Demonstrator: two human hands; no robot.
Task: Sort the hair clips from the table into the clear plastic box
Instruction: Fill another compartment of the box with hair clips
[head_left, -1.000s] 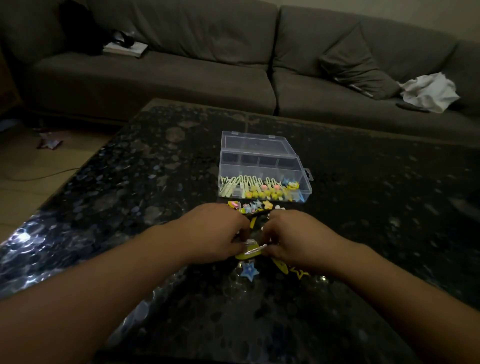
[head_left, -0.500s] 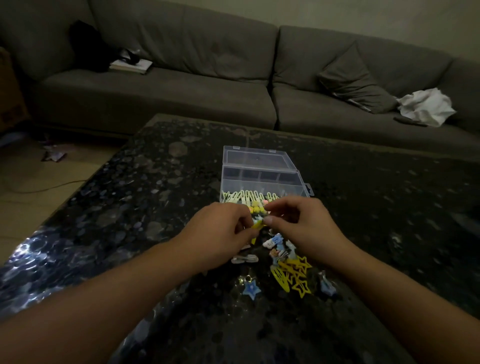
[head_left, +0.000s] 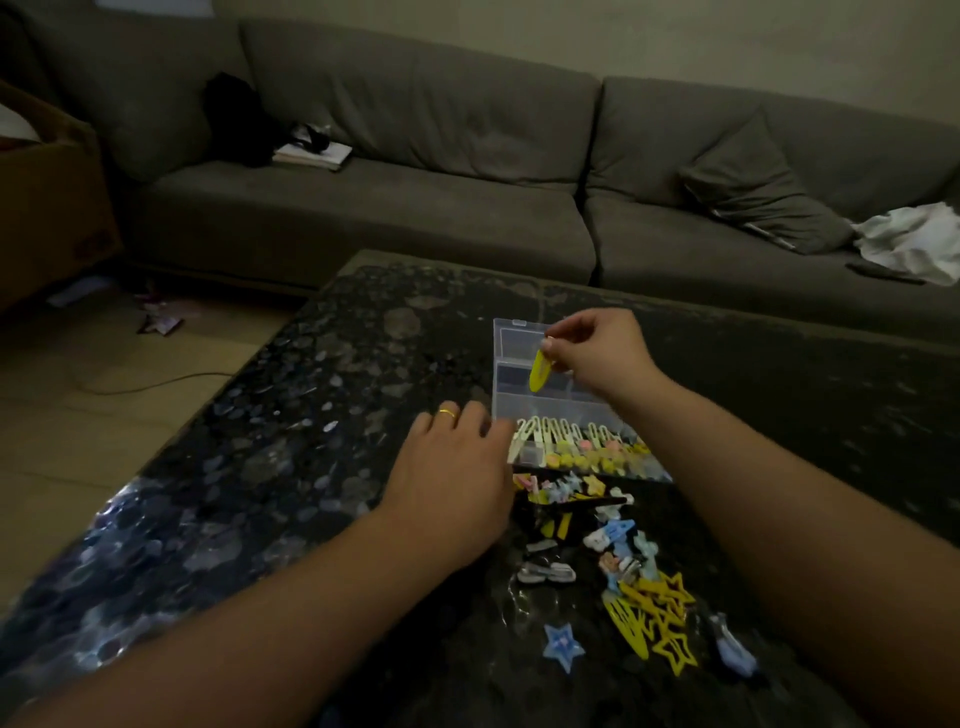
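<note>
A clear plastic box (head_left: 511, 402) stands open on the dark table, its near row filled with pale and yellow hair clips (head_left: 563, 441). My right hand (head_left: 597, 351) hovers over the box's middle compartments, pinching a yellow oval hair clip (head_left: 540, 370) that hangs down from my fingertips. My left hand (head_left: 457, 478) rests flat on the table, fingertips touching the box's near-left corner, holding nothing. A loose pile of hair clips (head_left: 613, 551) lies on the table in front of the box: yellow stars (head_left: 670, 618), a blue star (head_left: 563, 647), blue and white pieces.
The dark speckled table (head_left: 311, 415) ends at a left edge over a wooden floor with a cable (head_left: 145, 384). A grey sofa (head_left: 415, 208) stands behind, with a book (head_left: 311, 153), a cushion (head_left: 763, 192) and a white cloth (head_left: 914, 239) on it.
My right hand has lifted the yellow clip away from the pile and carried it up over the box. My left hand let go and moved left to the box's corner.
</note>
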